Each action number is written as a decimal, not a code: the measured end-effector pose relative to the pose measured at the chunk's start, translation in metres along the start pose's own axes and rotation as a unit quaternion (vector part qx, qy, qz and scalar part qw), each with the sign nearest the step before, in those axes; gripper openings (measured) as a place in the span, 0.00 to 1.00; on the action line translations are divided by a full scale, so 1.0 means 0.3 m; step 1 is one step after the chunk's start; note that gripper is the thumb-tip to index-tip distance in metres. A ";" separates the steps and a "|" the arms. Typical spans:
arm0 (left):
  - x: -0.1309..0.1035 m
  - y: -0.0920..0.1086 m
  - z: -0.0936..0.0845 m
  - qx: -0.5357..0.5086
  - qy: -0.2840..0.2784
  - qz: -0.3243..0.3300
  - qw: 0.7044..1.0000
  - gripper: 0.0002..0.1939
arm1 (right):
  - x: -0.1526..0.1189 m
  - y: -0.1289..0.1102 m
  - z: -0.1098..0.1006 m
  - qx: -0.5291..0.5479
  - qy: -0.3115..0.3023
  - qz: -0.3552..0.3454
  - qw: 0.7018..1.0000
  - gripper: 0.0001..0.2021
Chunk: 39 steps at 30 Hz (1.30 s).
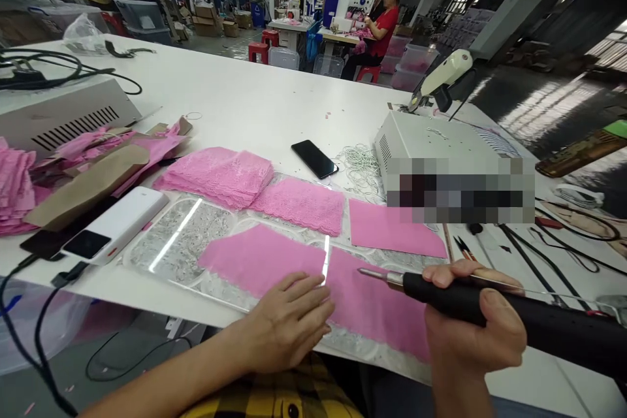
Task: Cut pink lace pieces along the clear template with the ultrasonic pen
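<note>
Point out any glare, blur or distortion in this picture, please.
Head view: white streaks of reflected light cross the glossy patterned sheet; head view: the floor at right shines with glare; head view: coarse pixel blocks hide the front of the grey box; head view: the far background looks soft, while the black-handled tool is fairly crisp; head view: the scene appears tilted.

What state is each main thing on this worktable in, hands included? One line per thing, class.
Left hand: open, palm down on pink cloth
Right hand: closed around the black tool
Black tool: held, metal tip bare
Pink cloth: spread flat
Pink lace: stacked
Phone: face up, screen dark
White string: tangled
Power bank: lying flat, cable plugged in
</note>
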<state>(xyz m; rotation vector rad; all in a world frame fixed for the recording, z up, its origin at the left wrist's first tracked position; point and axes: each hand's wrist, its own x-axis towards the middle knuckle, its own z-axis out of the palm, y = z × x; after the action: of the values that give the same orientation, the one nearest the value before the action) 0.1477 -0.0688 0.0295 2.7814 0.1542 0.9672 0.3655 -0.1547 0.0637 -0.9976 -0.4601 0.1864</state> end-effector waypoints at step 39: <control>0.019 -0.078 0.079 0.052 -0.083 -0.023 0.995 0.17 | 0.061 -0.001 -0.102 -0.046 0.089 -0.072 0.992 0.06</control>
<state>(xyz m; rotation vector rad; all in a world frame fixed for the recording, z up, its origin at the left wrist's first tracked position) 0.1660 -0.0487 0.0098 2.9234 0.2488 0.7324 0.3957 -0.1718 0.0553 -1.0567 -0.3785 -0.0547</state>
